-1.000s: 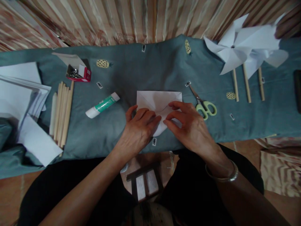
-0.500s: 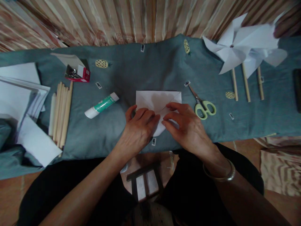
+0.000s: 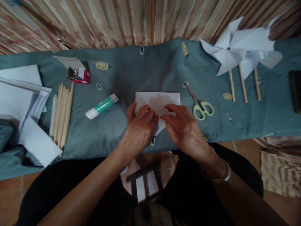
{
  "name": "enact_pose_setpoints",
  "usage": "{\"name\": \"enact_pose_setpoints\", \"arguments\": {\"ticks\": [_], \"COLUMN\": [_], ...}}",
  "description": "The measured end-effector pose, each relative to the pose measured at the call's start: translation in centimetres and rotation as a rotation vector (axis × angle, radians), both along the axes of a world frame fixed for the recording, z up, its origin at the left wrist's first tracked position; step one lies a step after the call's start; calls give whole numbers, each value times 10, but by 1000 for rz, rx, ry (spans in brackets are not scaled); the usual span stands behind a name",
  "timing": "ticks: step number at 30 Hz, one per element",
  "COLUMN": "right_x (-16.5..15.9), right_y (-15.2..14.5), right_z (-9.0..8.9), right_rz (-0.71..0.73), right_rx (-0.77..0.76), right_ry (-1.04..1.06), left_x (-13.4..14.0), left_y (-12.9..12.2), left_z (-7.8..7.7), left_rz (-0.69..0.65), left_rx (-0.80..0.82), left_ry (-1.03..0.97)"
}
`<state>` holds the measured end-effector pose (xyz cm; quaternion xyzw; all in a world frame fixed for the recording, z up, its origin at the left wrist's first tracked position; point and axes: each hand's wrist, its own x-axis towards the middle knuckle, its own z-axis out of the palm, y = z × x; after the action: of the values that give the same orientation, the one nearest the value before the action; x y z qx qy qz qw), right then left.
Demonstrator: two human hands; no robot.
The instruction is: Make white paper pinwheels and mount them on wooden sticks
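Note:
A folded sheet of white paper [image 3: 157,98] lies on the cloth-covered table in front of me, with crease lines running toward its middle. My left hand [image 3: 138,130] rests on its left part, fingers curled and pressing on the paper. From the right, my right hand [image 3: 184,128] has thumb and fingers bent together at the centre, closed on a fold of the sheet. The fingers partly hide the paper's lower half. Green-handled scissors [image 3: 199,105] lie just right of my right hand. A glue stick [image 3: 102,106] lies to the left of my left hand.
An open red box [image 3: 80,75] of small metal pieces stands at the left. Near it lie wooden sticks [image 3: 61,113] and white sheets [image 3: 14,100]. Several paper pinwheels [image 3: 235,47] on sticks lie at the right, a dark blurred shape beside them. A dark object [image 3: 295,91] sits farther right.
My right hand has shifted slightly left, its fingertips closer to my left hand at the paper's centre. My left hand stays on the paper. The view has moved slightly.

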<state>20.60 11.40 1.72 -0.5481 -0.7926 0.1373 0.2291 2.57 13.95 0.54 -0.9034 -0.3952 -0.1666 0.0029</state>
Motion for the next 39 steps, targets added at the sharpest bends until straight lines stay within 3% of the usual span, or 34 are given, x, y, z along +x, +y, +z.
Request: {"name": "enact_pose_setpoints", "arguments": {"ticks": [10, 14, 22, 31, 39], "right_x": [35, 39, 20, -2, 2], "right_y": [11, 13, 17, 19, -1], "right_z": [5, 2, 3, -5, -5], "right_rz": [-239, -261, -134, -28, 83], "right_rx": [66, 57, 132, 123, 59], "right_ry": [-58, -77, -35, 11, -43], "left_x": [2, 4, 6, 7, 0], "left_y": [5, 8, 9, 10, 12], "left_z": [5, 6, 13, 1, 4], "left_rz": [-72, -106, -116, -67, -53], "left_rx": [-118, -110, -55, -70, -237], "left_ry": [31, 83, 165, 98, -27]}}
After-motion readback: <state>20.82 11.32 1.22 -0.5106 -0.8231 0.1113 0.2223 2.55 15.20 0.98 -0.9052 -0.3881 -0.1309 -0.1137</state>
